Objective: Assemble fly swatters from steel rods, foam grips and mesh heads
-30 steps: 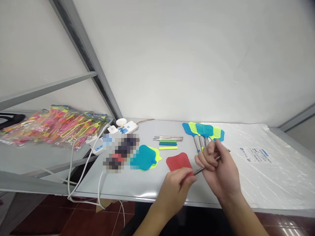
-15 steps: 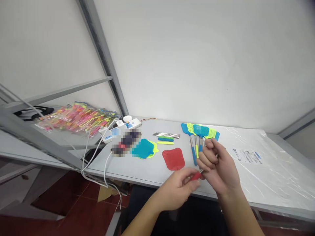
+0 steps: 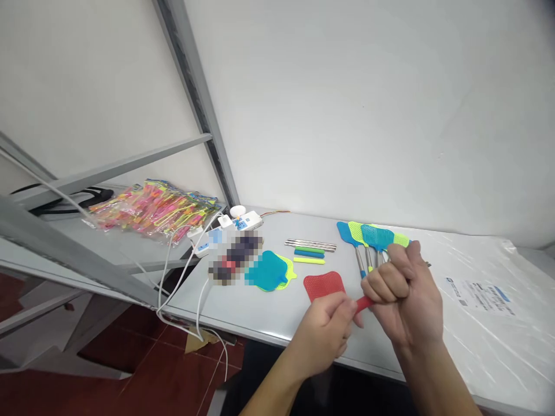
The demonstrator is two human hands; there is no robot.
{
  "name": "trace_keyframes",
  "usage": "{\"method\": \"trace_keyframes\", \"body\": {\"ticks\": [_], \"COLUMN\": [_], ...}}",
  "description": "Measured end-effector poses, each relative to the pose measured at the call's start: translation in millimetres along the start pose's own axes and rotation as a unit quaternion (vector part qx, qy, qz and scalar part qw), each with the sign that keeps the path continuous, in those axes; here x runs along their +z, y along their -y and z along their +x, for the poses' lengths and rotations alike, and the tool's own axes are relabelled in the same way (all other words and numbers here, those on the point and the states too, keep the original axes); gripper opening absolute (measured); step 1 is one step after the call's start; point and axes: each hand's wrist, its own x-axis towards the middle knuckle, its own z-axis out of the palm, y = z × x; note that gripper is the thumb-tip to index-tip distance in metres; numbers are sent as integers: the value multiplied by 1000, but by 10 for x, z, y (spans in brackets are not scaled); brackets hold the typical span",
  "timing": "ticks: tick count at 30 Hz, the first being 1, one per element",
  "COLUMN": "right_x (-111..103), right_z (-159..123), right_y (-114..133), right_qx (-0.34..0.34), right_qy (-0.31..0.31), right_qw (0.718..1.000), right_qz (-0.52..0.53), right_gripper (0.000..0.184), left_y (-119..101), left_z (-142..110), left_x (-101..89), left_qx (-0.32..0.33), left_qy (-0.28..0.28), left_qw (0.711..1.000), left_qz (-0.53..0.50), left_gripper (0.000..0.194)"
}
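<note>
My right hand [image 3: 405,300] is a closed fist around a thin metal rod whose tip pokes out past the knuckles. My left hand [image 3: 326,332] pinches a red handle sleeve [image 3: 363,303] that meets the fist. Just beyond them a loose red swatter head [image 3: 324,285] lies flat on the table [image 3: 260,312]. Behind my right hand lie several finished blue and yellow-green fly swatters [image 3: 368,237] with metal shafts.
Metal rods [image 3: 310,244] and green, blue and yellow sleeves [image 3: 309,255] lie mid-table. Blue and yellow swatter heads [image 3: 269,271] are stacked left of them. A power strip [image 3: 236,224] with white cables sits far left. Packaged colourful toys [image 3: 151,208] fill the neighbouring shelf. A clear plastic sheet [image 3: 485,289] covers the right.
My right hand has closed into a fist around the rod. The red sleeve in my left hand has moved up against it. The view has shifted a little left.
</note>
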Motion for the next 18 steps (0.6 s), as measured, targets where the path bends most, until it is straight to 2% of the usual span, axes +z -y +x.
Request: {"method": "trace_keyframes", "body": {"ticks": [5,12,15,18], "right_x": [6,-44,-88,-122], "right_z": [109,246,320,334], "right_y": [-25,-77,-213,-484], "right_qx": [-7,-6,11,47], "right_qy": [-5,-13,-16,1], "right_qw": [1000,1000,1000,998], "right_qz": [-2,12,6,-37], "right_gripper": [47,48,48,45], "left_y": [-64,-135,-221,-284], "left_z": [123,214,213,160], "left_x": [-20,-99,-174,-321], "left_qx": [-11,-7,1,-17], "left_qy": [0,-35,-33,-12], "left_qw": [1000,995,986,976], "left_qz": [-1,91,163,216], "left_gripper": [40,41,40,36]}}
